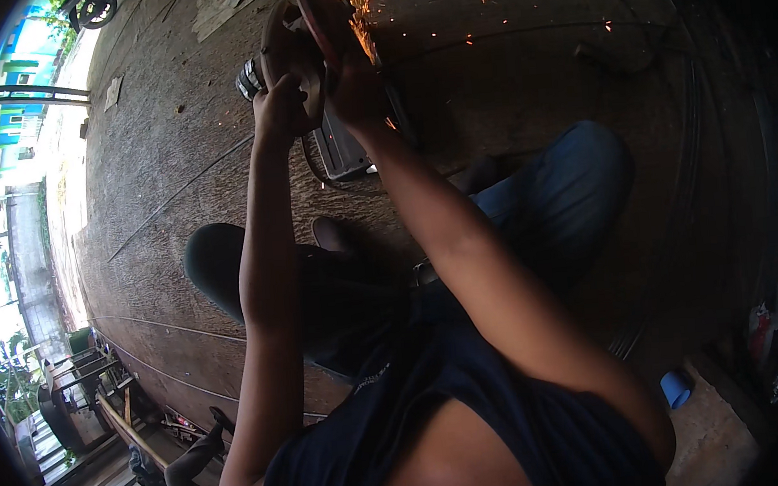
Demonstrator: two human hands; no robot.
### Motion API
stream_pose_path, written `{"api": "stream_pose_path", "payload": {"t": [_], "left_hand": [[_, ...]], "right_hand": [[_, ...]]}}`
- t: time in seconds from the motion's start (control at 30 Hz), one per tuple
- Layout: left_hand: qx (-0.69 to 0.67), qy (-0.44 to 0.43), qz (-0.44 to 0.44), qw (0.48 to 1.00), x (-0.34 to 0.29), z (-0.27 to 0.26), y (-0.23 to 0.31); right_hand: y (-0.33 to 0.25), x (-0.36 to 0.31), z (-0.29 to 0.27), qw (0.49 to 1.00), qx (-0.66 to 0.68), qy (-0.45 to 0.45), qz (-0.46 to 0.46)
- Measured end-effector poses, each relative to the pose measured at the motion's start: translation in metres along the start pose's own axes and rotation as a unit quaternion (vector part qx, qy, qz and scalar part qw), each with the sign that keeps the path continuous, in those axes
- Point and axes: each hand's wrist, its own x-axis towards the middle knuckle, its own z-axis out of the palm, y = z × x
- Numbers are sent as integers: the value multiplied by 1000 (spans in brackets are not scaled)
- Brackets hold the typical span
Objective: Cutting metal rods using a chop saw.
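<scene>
At the top centre stands what looks like a cut-off saw, with a curved brown part (281, 46), a dark round guard with a reddish edge (326, 19) and a long grey-black base (341, 148). My left hand (281, 112) is closed on the lower end of the curved brown part. Beside it sticks out a silver and black ringed cylinder (248, 79). My right hand (359, 95) is closed on the tool just below the guard; its fingers are partly hidden in shadow. Orange sparks (352, 4) spray beyond the guard. The workpiece is hidden.
My bent knees (575, 173) flank the base, with a shoe (332, 234) close below it. Thin rods (175, 200) lie across the brown floor (161, 133). A blue ring-shaped thing (676, 389) lies at lower right. Another person's legs (191, 460) and a rack show at lower left.
</scene>
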Motion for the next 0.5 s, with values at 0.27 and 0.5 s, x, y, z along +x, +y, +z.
{"api": "stream_pose_path", "payload": {"t": [0.27,0.5], "left_hand": [[58,4,35,998,-6,6,4],[14,20,17,1000,-2,2,0]], "right_hand": [[0,0,-2,999,3,40,-21],[-3,-3,0,1000,-8,-4,2]]}}
